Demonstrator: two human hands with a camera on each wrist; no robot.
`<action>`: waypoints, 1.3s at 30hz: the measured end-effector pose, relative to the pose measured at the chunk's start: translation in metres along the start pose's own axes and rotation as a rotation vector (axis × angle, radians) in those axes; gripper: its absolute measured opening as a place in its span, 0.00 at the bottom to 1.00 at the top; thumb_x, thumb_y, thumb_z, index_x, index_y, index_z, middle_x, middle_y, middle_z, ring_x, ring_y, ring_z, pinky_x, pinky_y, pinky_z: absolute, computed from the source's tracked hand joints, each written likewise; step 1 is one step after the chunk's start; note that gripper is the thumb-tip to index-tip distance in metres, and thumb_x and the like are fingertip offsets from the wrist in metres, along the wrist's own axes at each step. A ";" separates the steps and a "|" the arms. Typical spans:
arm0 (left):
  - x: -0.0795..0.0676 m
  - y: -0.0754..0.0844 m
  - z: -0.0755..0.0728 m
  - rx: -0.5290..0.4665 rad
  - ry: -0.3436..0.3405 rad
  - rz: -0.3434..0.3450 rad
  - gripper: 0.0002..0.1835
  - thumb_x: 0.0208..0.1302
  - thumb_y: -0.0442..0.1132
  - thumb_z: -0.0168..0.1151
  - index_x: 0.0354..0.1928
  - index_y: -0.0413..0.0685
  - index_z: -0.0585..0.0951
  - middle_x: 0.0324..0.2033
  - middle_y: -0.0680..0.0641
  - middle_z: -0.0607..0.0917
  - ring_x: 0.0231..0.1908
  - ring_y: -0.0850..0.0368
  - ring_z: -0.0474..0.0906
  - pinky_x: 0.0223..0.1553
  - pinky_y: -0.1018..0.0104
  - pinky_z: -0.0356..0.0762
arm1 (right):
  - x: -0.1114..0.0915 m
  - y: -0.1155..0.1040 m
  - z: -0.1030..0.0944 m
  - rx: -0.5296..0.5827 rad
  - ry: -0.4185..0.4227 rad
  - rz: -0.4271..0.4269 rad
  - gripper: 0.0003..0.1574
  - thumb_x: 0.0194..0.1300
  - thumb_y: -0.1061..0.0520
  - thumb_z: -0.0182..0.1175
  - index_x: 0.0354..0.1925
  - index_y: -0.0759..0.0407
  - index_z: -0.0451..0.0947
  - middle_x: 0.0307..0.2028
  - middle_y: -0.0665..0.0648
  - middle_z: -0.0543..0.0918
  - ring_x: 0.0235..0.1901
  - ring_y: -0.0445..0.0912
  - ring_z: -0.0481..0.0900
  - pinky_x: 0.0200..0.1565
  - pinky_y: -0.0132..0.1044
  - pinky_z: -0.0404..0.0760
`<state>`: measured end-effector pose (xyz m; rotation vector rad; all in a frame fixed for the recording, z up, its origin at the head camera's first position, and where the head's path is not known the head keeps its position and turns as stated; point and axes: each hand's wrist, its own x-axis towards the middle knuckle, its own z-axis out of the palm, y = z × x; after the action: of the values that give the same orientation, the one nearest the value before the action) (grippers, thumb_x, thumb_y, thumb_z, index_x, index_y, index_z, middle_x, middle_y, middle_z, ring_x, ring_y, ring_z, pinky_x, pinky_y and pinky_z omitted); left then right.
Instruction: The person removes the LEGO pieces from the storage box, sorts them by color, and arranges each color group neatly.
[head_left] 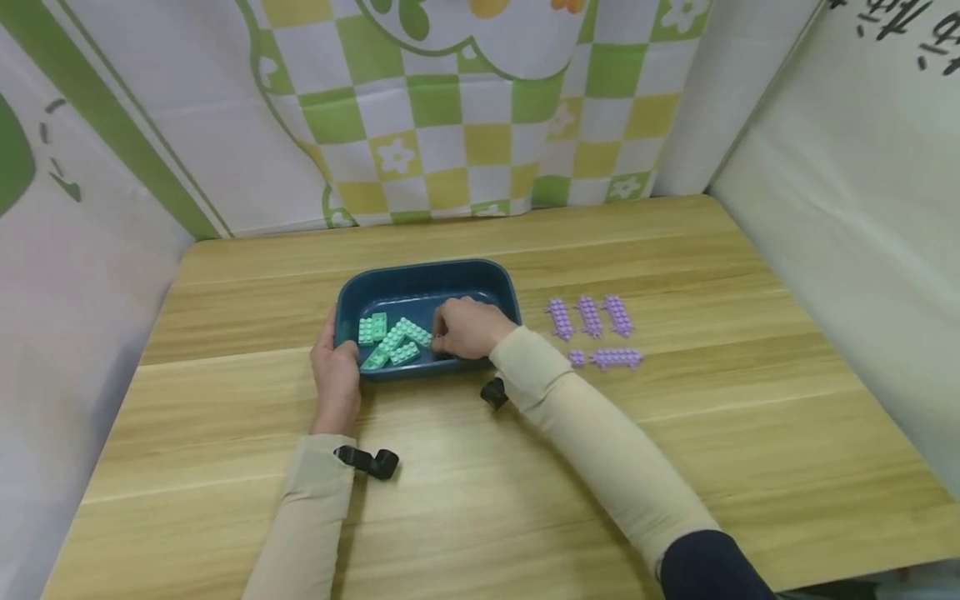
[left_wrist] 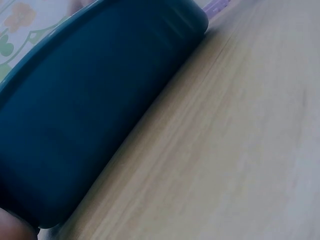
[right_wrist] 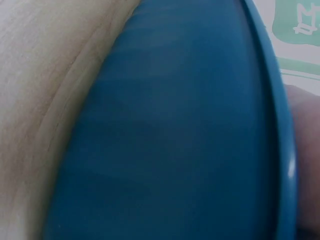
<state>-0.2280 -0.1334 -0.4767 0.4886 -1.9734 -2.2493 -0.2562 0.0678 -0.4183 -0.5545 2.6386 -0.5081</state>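
Note:
A dark blue plastic bin (head_left: 427,267) stands on the table with several green studded building blocks (head_left: 390,342) lying toward its left side. My left hand (head_left: 336,379) grips the bin's left end, thumb over the front corner of the rim. Over the front wall reaches my right hand (head_left: 472,327), its bent fingers down inside beside the rightmost green block; whether they pinch anything is hidden. In the left wrist view the bin's outer wall (left_wrist: 100,95) fills much of the picture. The right wrist view shows the same wall (right_wrist: 175,125), with part of the hand beyond the rim.
To the right of the bin, several purple studded blocks (head_left: 589,317) lie on the wooden table (head_left: 450,500), three side by side and others just in front. A checked cloth (head_left: 465,125) hangs behind the table, and pale sheets flank both sides.

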 end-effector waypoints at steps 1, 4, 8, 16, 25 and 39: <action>0.000 0.000 0.000 0.002 0.003 -0.003 0.43 0.52 0.19 0.39 0.73 0.50 0.61 0.71 0.54 0.62 0.69 0.65 0.53 0.64 0.68 0.59 | -0.001 0.000 -0.001 0.021 0.024 -0.007 0.16 0.67 0.46 0.59 0.48 0.52 0.80 0.37 0.47 0.82 0.34 0.42 0.78 0.39 0.38 0.77; -0.001 0.001 0.000 -0.004 0.008 -0.009 0.43 0.52 0.19 0.39 0.73 0.51 0.62 0.71 0.54 0.62 0.69 0.65 0.53 0.64 0.68 0.58 | -0.007 0.000 -0.003 0.078 0.097 -0.046 0.20 0.71 0.48 0.52 0.55 0.54 0.77 0.37 0.48 0.81 0.30 0.43 0.76 0.35 0.37 0.75; -0.002 0.001 -0.001 -0.017 0.009 -0.012 0.43 0.52 0.19 0.39 0.73 0.51 0.62 0.71 0.54 0.62 0.69 0.64 0.53 0.65 0.67 0.58 | -0.020 0.002 -0.010 0.136 0.184 -0.113 0.21 0.74 0.49 0.46 0.55 0.56 0.78 0.38 0.49 0.82 0.28 0.42 0.75 0.33 0.35 0.74; -0.003 0.001 0.001 -0.022 -0.005 -0.014 0.43 0.52 0.18 0.38 0.73 0.50 0.61 0.72 0.54 0.62 0.69 0.64 0.53 0.64 0.68 0.58 | -0.066 0.020 -0.034 0.372 0.255 -0.118 0.19 0.68 0.46 0.58 0.50 0.56 0.75 0.37 0.51 0.79 0.35 0.45 0.75 0.36 0.37 0.76; -0.004 0.002 0.002 -0.013 0.000 -0.031 0.44 0.52 0.18 0.38 0.74 0.53 0.61 0.72 0.55 0.61 0.68 0.65 0.52 0.59 0.70 0.61 | -0.134 0.086 -0.048 0.353 0.469 -0.062 0.23 0.68 0.56 0.59 0.58 0.65 0.75 0.43 0.58 0.82 0.41 0.49 0.78 0.44 0.43 0.77; -0.008 0.003 0.003 -0.011 0.002 -0.038 0.44 0.52 0.18 0.38 0.73 0.55 0.62 0.72 0.56 0.61 0.70 0.64 0.51 0.65 0.68 0.57 | -0.190 0.163 -0.037 0.333 0.587 0.170 0.25 0.69 0.48 0.57 0.58 0.62 0.75 0.48 0.61 0.81 0.45 0.53 0.77 0.48 0.48 0.73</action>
<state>-0.2223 -0.1284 -0.4717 0.5306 -1.9658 -2.2803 -0.1611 0.3016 -0.3980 -0.0747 2.9940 -1.1753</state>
